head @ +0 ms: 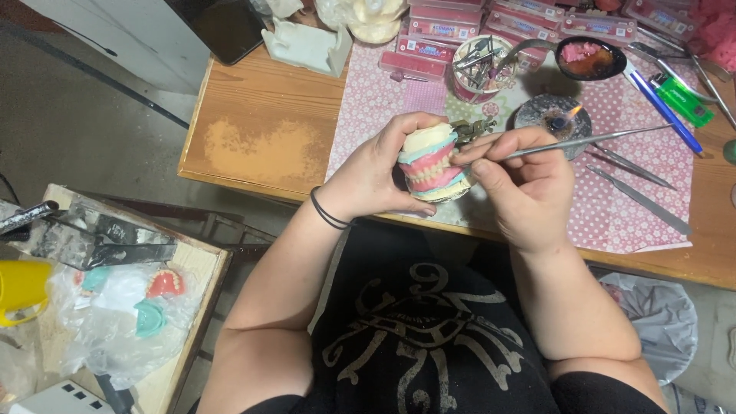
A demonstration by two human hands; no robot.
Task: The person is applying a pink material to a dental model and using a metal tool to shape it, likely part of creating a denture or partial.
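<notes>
Clearly my left hand (376, 172) grips the brittle, heavyish denture model (432, 162) by its base; my right hand (521, 184), at three o'clock, pinches the thin metal tool (583, 140).

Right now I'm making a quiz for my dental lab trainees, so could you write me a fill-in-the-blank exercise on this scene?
1. The left hand holds a model of ____ with pink gums.
2. The right hand holds a thin ____ tool.
3. A small ____ burns on the round burner behind the hands.
4. A black band sits on the ____ wrist.

Missing words: teeth; metal; flame; left
</notes>
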